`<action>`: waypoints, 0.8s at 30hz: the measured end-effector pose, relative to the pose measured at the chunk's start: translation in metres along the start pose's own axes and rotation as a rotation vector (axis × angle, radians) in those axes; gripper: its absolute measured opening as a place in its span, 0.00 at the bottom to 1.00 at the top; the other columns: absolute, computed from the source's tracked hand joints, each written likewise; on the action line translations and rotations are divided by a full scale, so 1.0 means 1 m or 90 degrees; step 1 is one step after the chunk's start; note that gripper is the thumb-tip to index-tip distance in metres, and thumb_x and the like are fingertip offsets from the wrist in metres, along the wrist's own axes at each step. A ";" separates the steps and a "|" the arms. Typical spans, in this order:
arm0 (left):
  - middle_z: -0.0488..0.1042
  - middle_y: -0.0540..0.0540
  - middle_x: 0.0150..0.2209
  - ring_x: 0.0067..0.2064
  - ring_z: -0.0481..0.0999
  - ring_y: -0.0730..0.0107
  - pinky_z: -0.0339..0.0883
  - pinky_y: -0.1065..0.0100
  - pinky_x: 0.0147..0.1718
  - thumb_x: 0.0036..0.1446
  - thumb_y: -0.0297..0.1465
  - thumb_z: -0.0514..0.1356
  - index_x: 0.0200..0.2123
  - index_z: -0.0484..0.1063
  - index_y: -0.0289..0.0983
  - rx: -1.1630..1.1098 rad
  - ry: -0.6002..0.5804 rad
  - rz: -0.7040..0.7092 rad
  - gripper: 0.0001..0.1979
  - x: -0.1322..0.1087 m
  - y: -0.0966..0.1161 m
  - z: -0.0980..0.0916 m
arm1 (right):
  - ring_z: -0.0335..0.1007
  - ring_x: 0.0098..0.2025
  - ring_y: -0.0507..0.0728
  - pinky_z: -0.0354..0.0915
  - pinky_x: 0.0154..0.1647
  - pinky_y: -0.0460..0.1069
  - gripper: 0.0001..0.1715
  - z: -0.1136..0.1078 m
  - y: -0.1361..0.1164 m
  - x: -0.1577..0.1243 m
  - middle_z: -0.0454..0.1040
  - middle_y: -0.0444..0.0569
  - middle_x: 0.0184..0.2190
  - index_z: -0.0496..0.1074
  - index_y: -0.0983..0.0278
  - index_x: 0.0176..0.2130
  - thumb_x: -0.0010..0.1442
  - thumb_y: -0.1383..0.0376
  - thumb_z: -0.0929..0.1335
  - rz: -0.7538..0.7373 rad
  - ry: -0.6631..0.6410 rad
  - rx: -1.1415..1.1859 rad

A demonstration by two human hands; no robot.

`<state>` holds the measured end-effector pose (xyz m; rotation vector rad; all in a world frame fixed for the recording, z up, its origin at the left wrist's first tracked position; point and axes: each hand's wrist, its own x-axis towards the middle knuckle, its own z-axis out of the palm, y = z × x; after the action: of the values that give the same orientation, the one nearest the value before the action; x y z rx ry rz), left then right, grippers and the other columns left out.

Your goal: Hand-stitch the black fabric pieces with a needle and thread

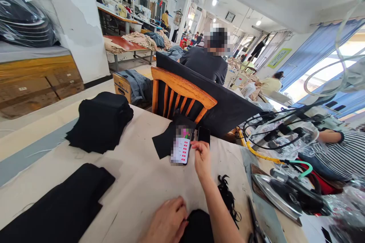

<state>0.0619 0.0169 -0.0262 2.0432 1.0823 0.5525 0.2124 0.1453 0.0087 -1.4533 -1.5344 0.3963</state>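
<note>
My right hand hovers at the right edge of a lit phone, fingers curled and the index finger pointing at its screen; nothing shows in it. The phone rests on black fabric and its screen is partly blurred. Behind my fingers lies a second, dark phone. My left hand rests low on the table, fingers bent together against the edge of a black fabric piece. Whether they grip anything is hidden. Right of my forearm lie black fabric strips and scissors.
Black fabric stacks and folded black fabric lie on the table's left. An iron with hoses rests at the right. A wooden chair stands against the far edge; a person sits beyond.
</note>
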 end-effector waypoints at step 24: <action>0.74 0.52 0.29 0.28 0.76 0.66 0.69 0.67 0.26 0.45 0.31 0.60 0.43 0.67 0.36 -0.452 -0.013 -0.305 0.19 -0.022 -0.009 -0.024 | 0.68 0.29 0.53 0.58 0.29 0.46 0.10 -0.063 -0.048 -0.179 0.71 0.45 0.28 0.74 0.61 0.31 0.58 0.70 0.64 0.111 -0.170 -0.087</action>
<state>0.0290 0.0116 -0.0190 1.1305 1.1095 0.5573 0.2052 -0.0502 0.0041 -1.7011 -1.6762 0.6196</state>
